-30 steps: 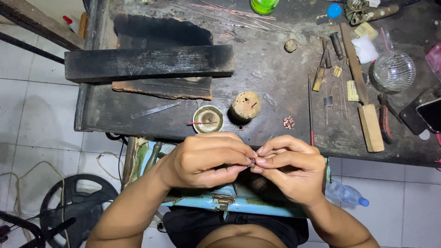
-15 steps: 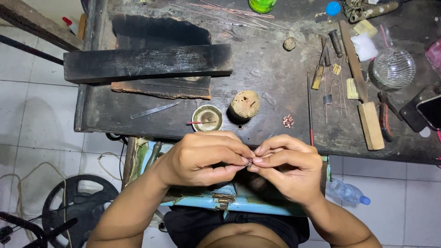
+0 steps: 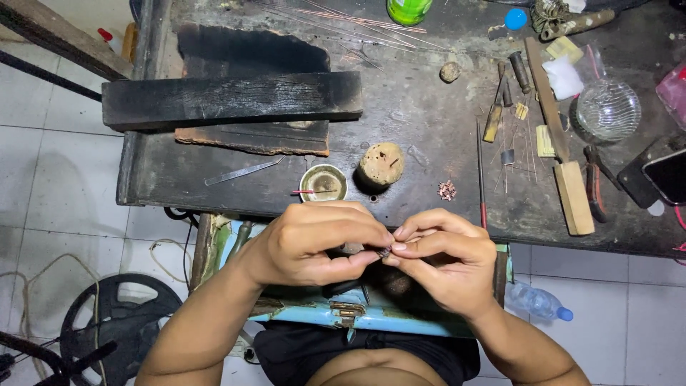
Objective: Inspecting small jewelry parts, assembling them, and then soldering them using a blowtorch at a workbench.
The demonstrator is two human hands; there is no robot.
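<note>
Little has moved since the earlier frames: both hands stay at lower centre of the frame, fingertips together, and only the view has drifted slightly.

Left hand [image 3: 314,243] and right hand [image 3: 443,261] meet over a blue box [image 3: 400,323] in the lap, just below the tabletop [image 3: 429,114] edge. Both are pinched narrow on one tiny dark piece [image 3: 384,251], held between thumb and fingertips of each; its kind is too small to tell.

On the tabletop, just above the left hand: a small round dish [image 3: 323,183] with a thin red-tipped stick lying across it. Beside it, to the right, a round cork-like block [image 3: 381,164]. Further right, a small cluster of copper bits [image 3: 447,190].

Upper left: a charred black wood beam [image 3: 232,99], a thinner scorched slab [image 3: 254,137] beneath it, and flat metal tweezers [image 3: 241,171] below that.

Right side: a long wooden stick [image 3: 561,136], red-handled pliers [image 3: 594,182], a glass bowl [image 3: 609,109], a phone [image 3: 664,175] at the edge. Thin wires [image 3: 350,18] lie along the top, near a green bottle [image 3: 409,10].

Floor, lower right: a plastic bottle [image 3: 537,302]. Lower left: a black wheel [image 3: 118,325].
</note>
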